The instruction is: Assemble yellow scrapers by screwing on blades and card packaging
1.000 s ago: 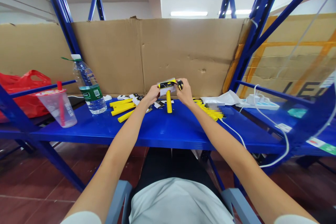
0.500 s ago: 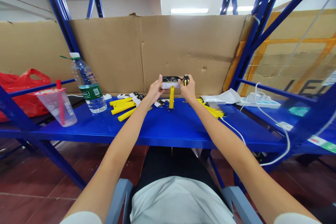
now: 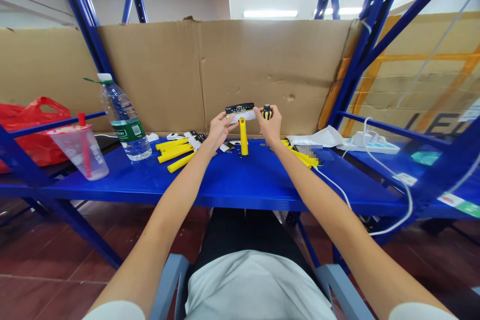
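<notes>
Over the blue tabletop, my left hand [image 3: 219,127] pinches the left end of a black-and-white card [image 3: 240,108]. A yellow handle [image 3: 243,137], with a hole near its upper end, stands out in front of the card; how the two join is hidden. My right hand [image 3: 272,125] is closed around a black-and-yellow grip [image 3: 267,112] that looks like a screwdriver's; its shaft is not visible. The right thumb and finger touch the card's right end. Left of my left hand lie several yellow-handled tools [image 3: 174,152] with similar black-and-white cards.
A water bottle [image 3: 125,125] and a plastic cup with a red straw [image 3: 80,152] stand at left, near a red bag [image 3: 33,130]. More yellow handles [image 3: 303,157], a white bag [image 3: 318,137] and a power strip [image 3: 375,146] lie at right. Cardboard [image 3: 262,65] walls the back.
The card has tilted and shifted slightly left, and its black strip shows more fully. The dark grip has separated from the card's edge a little. Both hands keep hold.
</notes>
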`<state>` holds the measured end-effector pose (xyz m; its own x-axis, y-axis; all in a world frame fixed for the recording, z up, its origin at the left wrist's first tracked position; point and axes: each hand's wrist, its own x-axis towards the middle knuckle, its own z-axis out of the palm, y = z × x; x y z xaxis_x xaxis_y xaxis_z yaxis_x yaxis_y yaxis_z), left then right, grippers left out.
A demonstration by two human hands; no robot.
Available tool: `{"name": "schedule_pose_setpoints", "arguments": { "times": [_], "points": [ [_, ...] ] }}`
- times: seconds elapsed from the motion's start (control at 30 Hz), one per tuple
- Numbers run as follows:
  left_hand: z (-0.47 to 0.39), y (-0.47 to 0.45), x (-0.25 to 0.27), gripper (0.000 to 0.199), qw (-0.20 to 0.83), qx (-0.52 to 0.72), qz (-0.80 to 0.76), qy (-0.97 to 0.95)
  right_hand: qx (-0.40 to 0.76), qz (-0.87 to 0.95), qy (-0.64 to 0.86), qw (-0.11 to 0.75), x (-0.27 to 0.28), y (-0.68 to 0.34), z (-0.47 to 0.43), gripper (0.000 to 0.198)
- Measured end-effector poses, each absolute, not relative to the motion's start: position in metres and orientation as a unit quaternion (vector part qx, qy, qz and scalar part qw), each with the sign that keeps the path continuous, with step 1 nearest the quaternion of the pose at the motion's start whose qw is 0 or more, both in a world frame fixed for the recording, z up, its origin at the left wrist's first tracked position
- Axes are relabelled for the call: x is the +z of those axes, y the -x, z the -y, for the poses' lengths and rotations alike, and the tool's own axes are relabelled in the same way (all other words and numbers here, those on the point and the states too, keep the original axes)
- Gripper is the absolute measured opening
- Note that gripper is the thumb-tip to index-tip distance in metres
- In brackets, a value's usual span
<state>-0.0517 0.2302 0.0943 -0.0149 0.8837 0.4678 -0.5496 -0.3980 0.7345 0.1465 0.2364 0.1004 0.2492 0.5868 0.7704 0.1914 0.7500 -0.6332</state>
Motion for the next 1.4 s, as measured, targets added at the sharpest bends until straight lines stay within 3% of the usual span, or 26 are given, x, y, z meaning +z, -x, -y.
{"name": "schedule_pose_setpoints", "arguments": {
  "times": [0.17,0.3,0.4,0.67,0.83,1.03,1.13,1.3,1.4],
  "points": [
    [-0.227,0.055,0.102,0.016,0.551,0.711,-0.136,-0.415,0.344,0.585,0.302,0.669,0.107,-0.144,-0.228,0.06],
    [-0.221,0.052,0.106,0.027,0.586,0.701,-0.122,-0.387,0.554,0.629,0.258,0.481,0.111,-0.142,-0.215,0.06],
    [-0.216,0.048,0.106,0.022,0.601,0.674,-0.112,-0.414,0.649,0.622,0.219,0.378,0.113,-0.14,-0.205,0.055],
    [-0.205,0.05,0.102,0.017,0.612,0.623,-0.087,-0.48,0.771,0.511,0.133,0.357,0.124,-0.14,-0.188,0.037],
    [-0.211,0.053,0.1,0.026,0.613,0.624,-0.111,-0.47,0.693,0.57,0.18,0.402,0.122,-0.135,-0.193,0.038],
    [-0.223,0.048,0.093,0.017,0.629,0.612,-0.182,-0.442,0.358,0.617,0.294,0.636,0.104,-0.123,-0.207,0.061],
    [-0.223,0.045,0.094,0.023,0.637,0.61,-0.166,-0.442,0.287,0.62,0.327,0.653,0.099,-0.125,-0.21,0.06],
    [-0.222,0.044,0.098,0.05,0.624,0.626,-0.165,-0.436,0.256,0.622,0.345,0.655,0.095,-0.128,-0.214,0.054],
    [-0.224,0.043,0.096,0.047,0.611,0.63,-0.184,-0.442,0.235,0.627,0.348,0.656,0.093,-0.127,-0.219,0.052]
  ]
}}
